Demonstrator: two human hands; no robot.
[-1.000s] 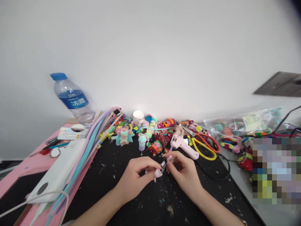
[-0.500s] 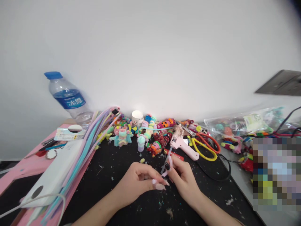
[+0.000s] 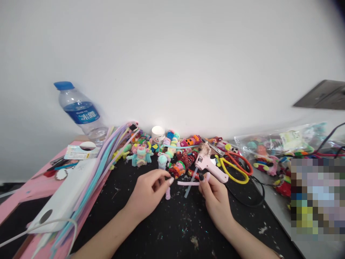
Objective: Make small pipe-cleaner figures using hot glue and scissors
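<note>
My right hand (image 3: 217, 196) is closed in a pinch on a short lavender pipe cleaner (image 3: 188, 183), whose straight end sticks out to the left. My left hand (image 3: 149, 190) is also closed, thumb and forefinger together around a small lavender pipe-cleaner piece (image 3: 168, 194); its lower end shows under the fingertips and the rest is hidden. Just beyond the left fingertips stands a small pale-blue and lavender fuzzy figure (image 3: 162, 162). A pink glue gun (image 3: 211, 168) lies past the right hand, its clear glue stick (image 3: 190, 189) pointing toward me between the hands.
Several colourful fuzzy figures (image 3: 140, 154) line the wall, with a paper cup (image 3: 157, 133). Scissors with yellow and red handles (image 3: 234, 171) lie right, near a black cable (image 3: 249, 205). Long pipe cleaners (image 3: 99, 176) and a water bottle (image 3: 81, 111) are at the left.
My hands have moved apart: the left went left and away from me with the small lavender piece, the right shifted slightly right. The lavender pipe cleaner in the right hand now points left.
</note>
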